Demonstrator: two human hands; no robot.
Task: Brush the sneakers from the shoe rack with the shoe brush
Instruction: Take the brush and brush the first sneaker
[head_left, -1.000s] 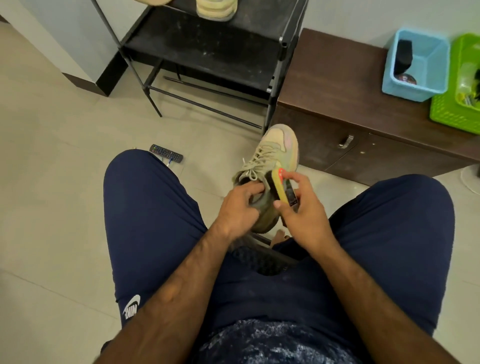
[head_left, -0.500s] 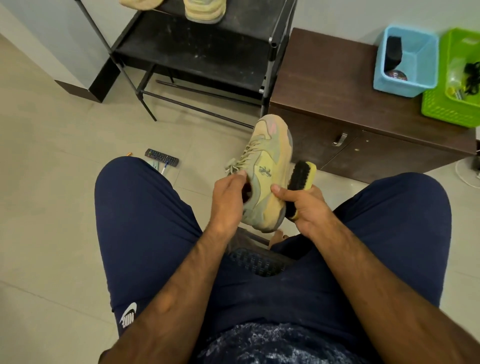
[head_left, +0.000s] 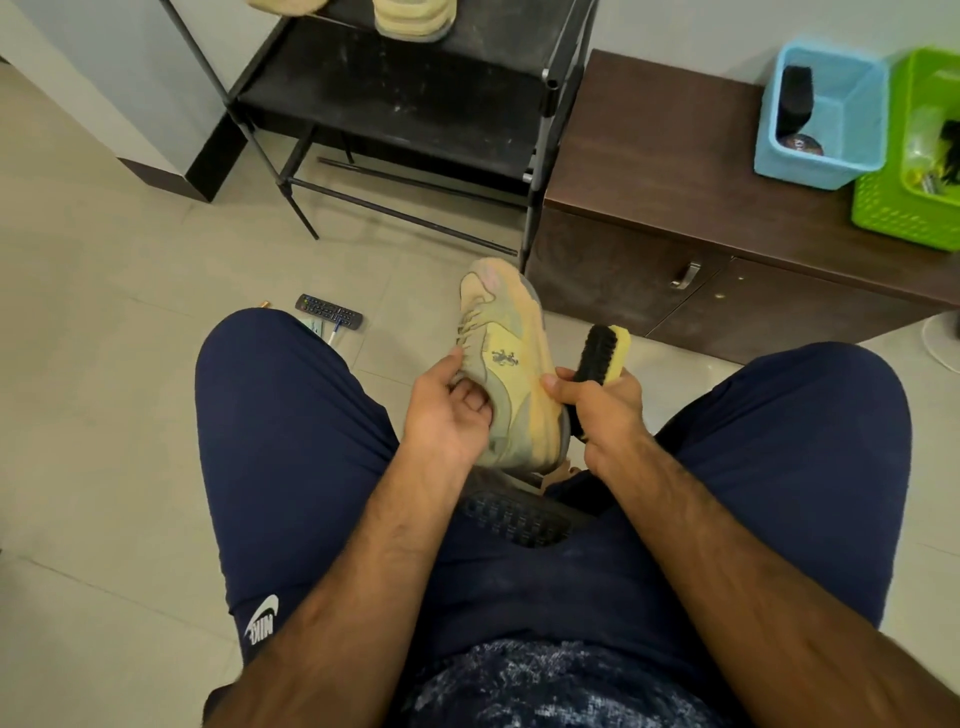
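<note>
At frame centre the sneaker is showing sandy tan and yellow panels, a faded pink toe patch and a grey emblem. Just right of it the shoe brush is showing black bristles on a yellow back. The shorts are filling the lower frame in navy with a white logo, under a shirt mottled dark blue and white. At top the shoe rack is looking black with pale specks. At upper right a dark brown cabinet, a light blue basket and a latticed bright green basket are standing out against beige floor tiles.
</note>
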